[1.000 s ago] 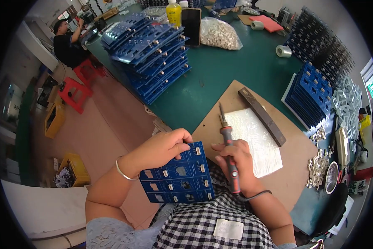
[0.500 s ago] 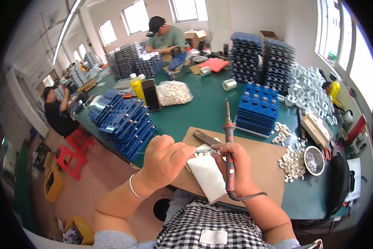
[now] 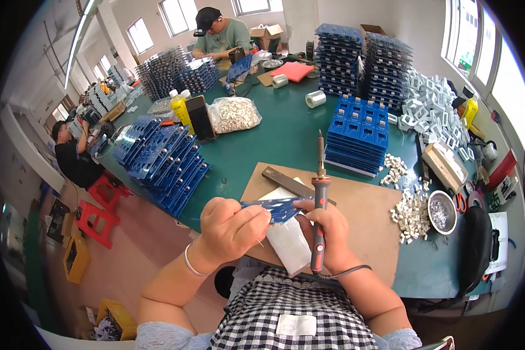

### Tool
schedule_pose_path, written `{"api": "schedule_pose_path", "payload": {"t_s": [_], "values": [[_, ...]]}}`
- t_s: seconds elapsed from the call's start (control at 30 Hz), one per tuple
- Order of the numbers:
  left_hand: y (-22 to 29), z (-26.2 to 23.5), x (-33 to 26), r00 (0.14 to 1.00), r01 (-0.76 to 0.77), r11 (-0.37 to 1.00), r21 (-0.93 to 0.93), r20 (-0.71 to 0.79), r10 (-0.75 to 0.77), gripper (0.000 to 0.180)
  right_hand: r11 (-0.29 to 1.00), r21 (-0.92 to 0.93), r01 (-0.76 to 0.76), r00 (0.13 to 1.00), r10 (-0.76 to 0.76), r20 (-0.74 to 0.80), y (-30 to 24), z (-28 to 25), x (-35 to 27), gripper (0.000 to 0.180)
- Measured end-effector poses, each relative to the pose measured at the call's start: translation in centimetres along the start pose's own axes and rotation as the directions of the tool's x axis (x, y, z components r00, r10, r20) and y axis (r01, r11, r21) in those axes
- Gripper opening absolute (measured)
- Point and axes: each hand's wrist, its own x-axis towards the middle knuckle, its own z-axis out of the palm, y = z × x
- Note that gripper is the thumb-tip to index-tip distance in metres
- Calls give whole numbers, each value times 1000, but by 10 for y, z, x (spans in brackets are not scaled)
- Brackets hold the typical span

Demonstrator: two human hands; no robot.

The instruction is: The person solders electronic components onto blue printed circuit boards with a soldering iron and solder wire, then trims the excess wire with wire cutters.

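My left hand (image 3: 232, 226) is closed on the left end of a blue circuit board (image 3: 278, 210), and a thin wire pokes out below its fingers. The board is tilted, its blue face partly showing. At the board's right end, the fingers of my right hand (image 3: 336, 233) pinch its edge. That same hand also holds a grey and red soldering iron (image 3: 319, 213), upright with its tip pointing away from me; its cord runs over my wrist. Below the board lie a white packet (image 3: 290, 249) and a dark flat bar (image 3: 288, 182) on a brown board (image 3: 368, 224).
Blue circuit boards are stacked at left (image 3: 160, 166) and right (image 3: 357, 137), with taller stacks (image 3: 338, 61) behind. Small metal parts (image 3: 411, 214) lie beside a bowl (image 3: 442, 212). A bag of parts (image 3: 234, 114) stands farther back. A co-worker (image 3: 222, 38) sits across the green table (image 3: 262, 143).
The circuit board has turned from nearly edge-on to show its blue face. Both hands keep hold of it, and the iron stays in my right hand. The whole view has shifted slightly.
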Motion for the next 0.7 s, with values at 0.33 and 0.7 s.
{"api": "schedule_pose_path", "payload": {"t_s": [0.33,0.7], "values": [[4,4,-18,999,-23,999,23,-39,24,15,1000,-12,4,997,-3,80,-2,1,0,30],[32,15,-47,994,108,993,-53,0,-108,18,999,20,-29,969,24,245,13,-4,-17,31]]}}
